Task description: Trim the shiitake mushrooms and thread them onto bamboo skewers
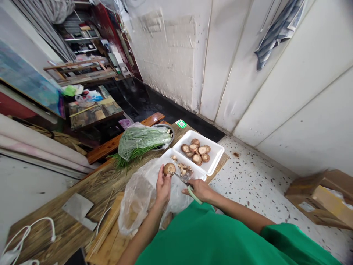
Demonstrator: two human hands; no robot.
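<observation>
A brown-capped mushroom (169, 169) is held up over the edge of the near white tray (202, 176), gripped by the fingers of the person's left hand (163, 187). The right hand (200, 189) has its fingers closed round a cutting tool (194, 194) with a pale green handle, its metal blade reaching to the mushroom's underside. Cut stem pieces (184, 169) lie in that near tray; just beyond it, a second white tray (218, 156) carries a heap of mushrooms (202, 150). A clear plastic bag (135, 200) spreads below the left forearm on the wooden counter (52, 228). Further along, a bagged bundle of green stalks (143, 139) leans across a metal bowl (172, 137). Toward the counter's left end lie a cleaver (78, 209) and a white cable (41, 221). An open cardboard box (306, 197) sits on the speckled floor (248, 173) at right.
</observation>
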